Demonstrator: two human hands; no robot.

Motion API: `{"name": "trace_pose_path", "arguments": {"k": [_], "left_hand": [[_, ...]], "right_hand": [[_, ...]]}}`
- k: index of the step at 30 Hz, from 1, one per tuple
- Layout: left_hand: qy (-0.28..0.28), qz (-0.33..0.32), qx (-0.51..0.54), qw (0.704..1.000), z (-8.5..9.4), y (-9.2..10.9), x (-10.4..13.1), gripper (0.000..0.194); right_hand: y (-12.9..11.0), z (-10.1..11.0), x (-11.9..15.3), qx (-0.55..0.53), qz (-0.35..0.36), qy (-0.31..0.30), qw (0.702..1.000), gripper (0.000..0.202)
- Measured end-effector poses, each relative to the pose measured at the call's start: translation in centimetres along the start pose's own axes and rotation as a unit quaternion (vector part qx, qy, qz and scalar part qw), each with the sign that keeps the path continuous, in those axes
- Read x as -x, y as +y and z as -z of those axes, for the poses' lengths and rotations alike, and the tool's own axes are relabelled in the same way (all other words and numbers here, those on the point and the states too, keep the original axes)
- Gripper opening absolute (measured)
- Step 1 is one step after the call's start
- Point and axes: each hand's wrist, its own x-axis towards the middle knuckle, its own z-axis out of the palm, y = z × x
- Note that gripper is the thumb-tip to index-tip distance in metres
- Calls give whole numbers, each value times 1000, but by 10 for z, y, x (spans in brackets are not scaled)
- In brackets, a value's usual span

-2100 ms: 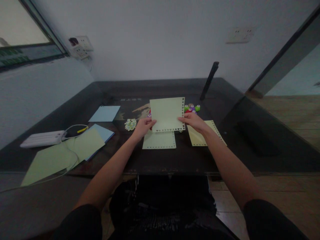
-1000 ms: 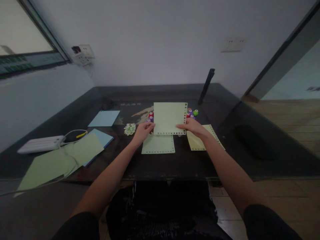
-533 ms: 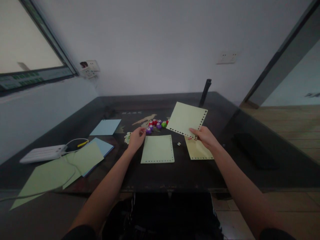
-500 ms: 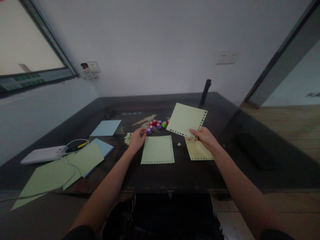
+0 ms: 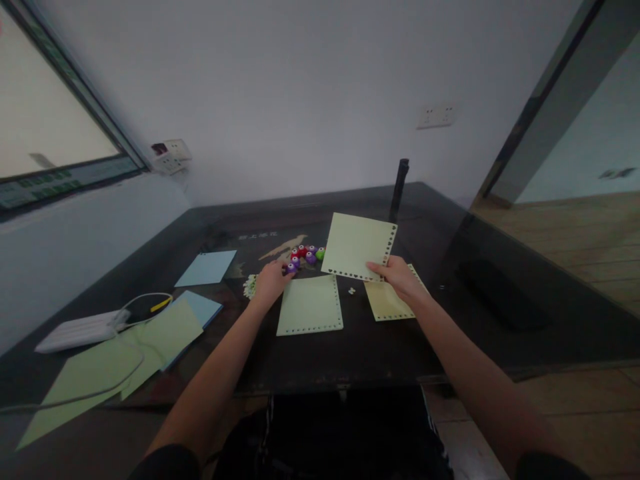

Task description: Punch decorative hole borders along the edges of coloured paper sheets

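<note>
My right hand (image 5: 403, 277) grips a pale green sheet of paper (image 5: 357, 245) by its lower right corner, thumb on top. Small dark cutouts run along two of its edges. The sheet is raised and tilted above the table. My left hand (image 5: 270, 281) has its fingers curled together beside small purple balls (image 5: 291, 267) with white eye-like spots; the fingertips seem to touch the nearest one, and what they pinch, if anything, is hidden. Below lies another pale green sheet (image 5: 309, 308) with punched edges. A yellowish sheet (image 5: 387, 300) lies partly under my right hand.
Red balls (image 5: 302, 251) and a green ball (image 5: 320, 254) sit at the table's middle. A white flower-like piece (image 5: 249, 287) lies by my left wrist. Blue paper (image 5: 206, 268), a white power strip (image 5: 83, 331), green sheets (image 5: 95, 367) and a black upright stick (image 5: 399, 190) are around.
My left hand has moved slightly right, closer to the purple balls. The held sheet stays in my right hand, slightly lower and turned a little. The camera view has shifted.
</note>
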Motion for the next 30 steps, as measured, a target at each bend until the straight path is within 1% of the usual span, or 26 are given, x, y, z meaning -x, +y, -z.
{"name": "trace_pose_path", "arguments": {"k": [2,4,6,8,9,11,13,14,16,17,18,19,20,22,24,27,30], "left_hand": [[13,13,22,1000,1,-2,2,20],[25,28,72,997,5,0,4,19],[32,34,171,984,9,8,6,19],[17,32,307,951,12,24,10,25],[-5,34,376,926,13,34,12,29],[-87,31,486,869,12,58,19,39],[-141,44,569,809,10,81,27,39],[-162,64,615,769,8,91,31,36],[-190,126,690,687,4,107,37,32],[-200,154,716,651,3,112,39,28],[-205,178,736,620,2,116,41,24],[-207,195,751,595,2,119,42,20],[-207,205,763,577,2,122,43,17],[-201,212,779,555,2,125,44,16],[-188,213,788,546,2,126,45,17],[-165,210,797,542,2,127,47,16],[-151,193,799,550,2,124,48,18]], "right_hand": [[-1,-1,1,-2,0,1,1000,24],[-3,-1,2,1,1,0,1000,23],[-6,0,4,2,1,5,1000,24],[-9,3,6,4,2,16,1000,26],[-11,5,8,6,1,22,1000,26],[-14,9,13,4,-2,39,999,28],[-15,13,18,-5,-3,65,998,31],[-15,14,21,-11,-1,79,997,31],[-12,15,25,-24,2,104,994,32],[-9,15,26,-29,3,113,993,32],[-7,15,27,-34,5,122,992,33],[-5,15,28,-36,9,130,991,34],[-3,15,29,-35,17,139,990,34],[0,15,29,-28,38,154,987,36],[1,15,29,-13,60,164,985,37],[4,15,27,25,91,169,981,41],[7,16,25,64,124,165,976,42]]}}
